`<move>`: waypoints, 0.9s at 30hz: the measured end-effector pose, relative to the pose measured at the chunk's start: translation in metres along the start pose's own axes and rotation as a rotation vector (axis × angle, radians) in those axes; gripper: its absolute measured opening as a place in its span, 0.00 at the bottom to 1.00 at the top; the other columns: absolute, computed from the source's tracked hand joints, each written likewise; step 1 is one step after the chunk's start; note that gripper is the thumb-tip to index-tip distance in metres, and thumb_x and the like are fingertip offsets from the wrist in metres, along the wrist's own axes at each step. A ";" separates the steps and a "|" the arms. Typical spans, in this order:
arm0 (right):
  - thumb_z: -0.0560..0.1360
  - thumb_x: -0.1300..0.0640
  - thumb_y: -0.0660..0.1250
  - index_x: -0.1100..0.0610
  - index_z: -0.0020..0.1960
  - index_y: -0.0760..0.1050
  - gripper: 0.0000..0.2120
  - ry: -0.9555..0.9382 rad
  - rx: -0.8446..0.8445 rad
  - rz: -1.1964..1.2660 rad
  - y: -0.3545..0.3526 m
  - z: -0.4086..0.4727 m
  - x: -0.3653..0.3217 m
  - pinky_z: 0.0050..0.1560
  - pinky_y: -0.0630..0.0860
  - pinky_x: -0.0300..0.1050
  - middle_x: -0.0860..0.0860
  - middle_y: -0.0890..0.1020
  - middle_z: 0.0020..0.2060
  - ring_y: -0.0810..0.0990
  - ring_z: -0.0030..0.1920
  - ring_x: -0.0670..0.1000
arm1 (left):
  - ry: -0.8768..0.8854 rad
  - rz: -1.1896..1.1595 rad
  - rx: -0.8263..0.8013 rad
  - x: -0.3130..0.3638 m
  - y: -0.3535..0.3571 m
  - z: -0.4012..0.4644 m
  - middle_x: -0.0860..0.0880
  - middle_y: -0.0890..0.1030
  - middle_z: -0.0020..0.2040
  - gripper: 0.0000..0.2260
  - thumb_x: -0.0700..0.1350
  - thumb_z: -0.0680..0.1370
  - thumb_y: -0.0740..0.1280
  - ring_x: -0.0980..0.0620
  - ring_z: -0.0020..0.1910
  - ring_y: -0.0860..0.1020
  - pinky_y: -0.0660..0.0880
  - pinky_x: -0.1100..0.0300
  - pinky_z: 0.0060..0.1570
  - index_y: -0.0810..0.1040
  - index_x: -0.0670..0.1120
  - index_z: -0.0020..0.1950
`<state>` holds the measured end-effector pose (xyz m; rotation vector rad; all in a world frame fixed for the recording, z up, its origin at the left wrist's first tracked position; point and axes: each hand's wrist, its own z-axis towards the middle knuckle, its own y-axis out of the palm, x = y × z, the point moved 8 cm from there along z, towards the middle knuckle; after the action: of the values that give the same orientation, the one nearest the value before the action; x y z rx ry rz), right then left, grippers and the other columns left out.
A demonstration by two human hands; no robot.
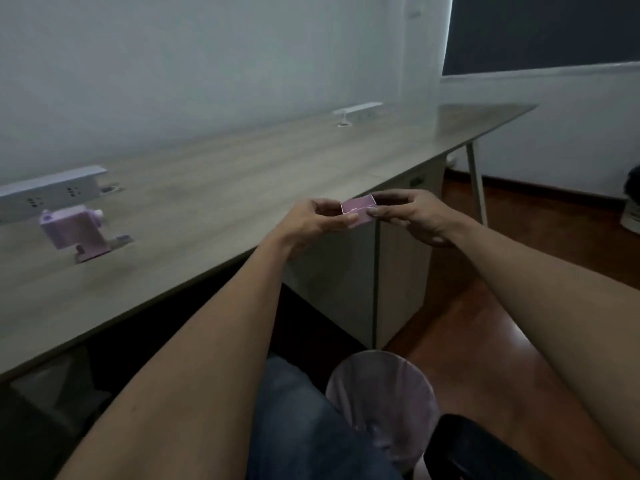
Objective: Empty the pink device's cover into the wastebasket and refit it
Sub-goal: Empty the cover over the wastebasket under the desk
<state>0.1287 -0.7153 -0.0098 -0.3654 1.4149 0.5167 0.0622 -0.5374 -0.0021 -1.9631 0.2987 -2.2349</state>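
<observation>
The small pink cover [358, 210], an open box shape, is held in the air just off the desk's front edge. My left hand [320, 221] pinches its left side and my right hand [412, 214] pinches its right side. The pink device [74, 232] stands on the desk at the far left, well away from both hands. Below the hands, on the floor beside my knee, stands the wastebasket [382, 396] with a pale pink liner. Nothing shows inside the cover from this angle.
A long wooden desk [242, 188] runs from left to far right against a white wall. A white power strip [52, 194] sits behind the device, another [358, 110] farther along. A cabinet [398, 271] stands under the desk. A black chair arm [485, 448] is at bottom right.
</observation>
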 end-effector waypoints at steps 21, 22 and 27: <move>0.64 0.55 0.79 0.66 0.59 0.81 0.27 0.885 -0.070 0.058 -0.020 -0.099 0.293 0.50 0.84 0.38 0.60 0.88 0.49 0.89 0.48 0.51 | -0.741 -0.167 -0.102 -0.292 0.121 -0.068 0.48 0.76 0.37 0.14 0.54 0.79 0.71 0.59 0.28 0.73 0.74 0.67 0.33 0.80 0.42 0.49; 0.65 0.55 0.78 0.66 0.59 0.81 0.26 0.929 -0.069 0.086 -0.018 -0.102 0.298 0.48 0.85 0.39 0.60 0.88 0.48 0.89 0.47 0.52 | -0.790 -0.153 -0.088 -0.300 0.122 -0.070 0.50 0.77 0.34 0.16 0.55 0.79 0.71 0.59 0.25 0.74 0.75 0.66 0.33 0.80 0.42 0.49; 0.69 0.51 0.76 0.65 0.61 0.78 0.26 1.025 -0.025 0.146 -0.010 -0.104 0.320 0.47 0.85 0.42 0.60 0.86 0.53 0.89 0.46 0.54 | -0.925 -0.239 0.040 -0.325 0.123 -0.068 0.40 0.83 0.47 0.34 0.58 0.75 0.74 0.51 0.27 0.79 0.82 0.58 0.34 0.76 0.33 0.68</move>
<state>0.0713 -0.7404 -0.3401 -0.5910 2.4384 0.4782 0.0357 -0.5738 -0.3530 -2.8308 -0.1070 -1.1690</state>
